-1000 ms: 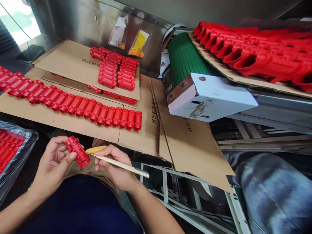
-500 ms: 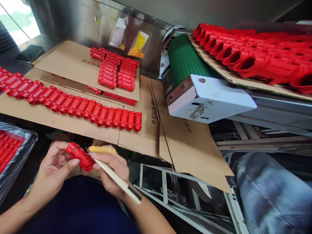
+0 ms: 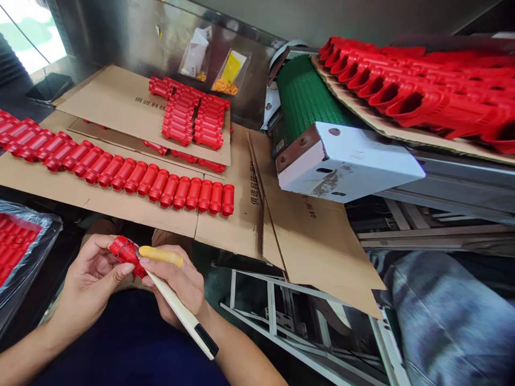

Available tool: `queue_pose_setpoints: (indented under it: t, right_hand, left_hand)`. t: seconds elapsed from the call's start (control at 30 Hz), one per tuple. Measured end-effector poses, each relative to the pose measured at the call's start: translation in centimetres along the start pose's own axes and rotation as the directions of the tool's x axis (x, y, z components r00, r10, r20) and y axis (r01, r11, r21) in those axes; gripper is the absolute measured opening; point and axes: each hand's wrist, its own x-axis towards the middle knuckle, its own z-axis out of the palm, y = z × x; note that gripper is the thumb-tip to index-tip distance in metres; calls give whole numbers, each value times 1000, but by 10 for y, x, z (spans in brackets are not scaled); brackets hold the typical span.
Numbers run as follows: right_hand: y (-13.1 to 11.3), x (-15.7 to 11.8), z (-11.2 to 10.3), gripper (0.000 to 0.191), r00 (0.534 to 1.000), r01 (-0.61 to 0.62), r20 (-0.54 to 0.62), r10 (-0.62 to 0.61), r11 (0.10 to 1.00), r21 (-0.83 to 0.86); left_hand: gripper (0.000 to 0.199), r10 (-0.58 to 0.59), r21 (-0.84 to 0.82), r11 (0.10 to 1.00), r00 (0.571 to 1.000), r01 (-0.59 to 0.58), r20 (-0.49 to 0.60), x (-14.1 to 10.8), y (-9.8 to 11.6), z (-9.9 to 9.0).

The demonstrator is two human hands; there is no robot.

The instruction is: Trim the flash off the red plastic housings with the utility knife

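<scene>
A red plastic housing (image 3: 125, 251) with a ribbed end is gripped between the thumb and fingers of my left hand (image 3: 94, 271), above my lap. My right hand (image 3: 181, 284) is closed on a slim cream-handled knife (image 3: 177, 308), with a black end pointing toward me. A yellow finger cot (image 3: 161, 255) covers the index finger of that hand. The knife's tip meets the housing's side; the fingers partly hide both. Beyond my hands, a long row of similar red housings (image 3: 156, 185) lies on the cardboard (image 3: 225, 230).
More red parts (image 3: 193, 115) sit on stacked cardboard sheets behind the row. To the right, a green conveyor belt (image 3: 308, 96) carries cardboard with red housings (image 3: 434, 96). A plastic-lined bin (image 3: 30, 214) of red parts stands at left. A denim-clad leg (image 3: 450, 311) is at lower right.
My right hand and the knife have moved left and slightly down along the housing, and the knife's handle has swung steeper. My left hand still holds the housing, which has turned a little.
</scene>
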Motion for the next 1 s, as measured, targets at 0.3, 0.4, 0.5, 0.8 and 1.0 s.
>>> queue_pose_setpoints:
  t: [0.3, 0.4, 0.5, 0.8, 1.0]
  right_hand:
    - [-7, -2, 1, 33, 999, -40, -34, 40, 999, -3]
    - [-9, -2, 0, 27, 997, -69, -34, 70, 997, 21]
    - [-10, -4, -3, 18, 975, -212, -37, 218, 970, 118]
    - [2, 13, -28, 24, 717, -694, 128, 685, 687, 215]
    - [-3, 14, -23, 30, 595, -803, 317, 739, 567, 184]
  left_hand:
    - [20, -20, -20, 1000, 999, 19, -49, -5, -6, 2]
    - [19, -30, -34, 999, 999, 29, -35, -4, -7, 1]
    - [21, -54, -72, 996, 998, 54, -7, -3, -7, 0]
    - [42, -521, -252, 791, 829, 558, 201, -2, -2, -10]
    - [77, -366, -121, 914, 915, 388, 168, -5, 6, -13]
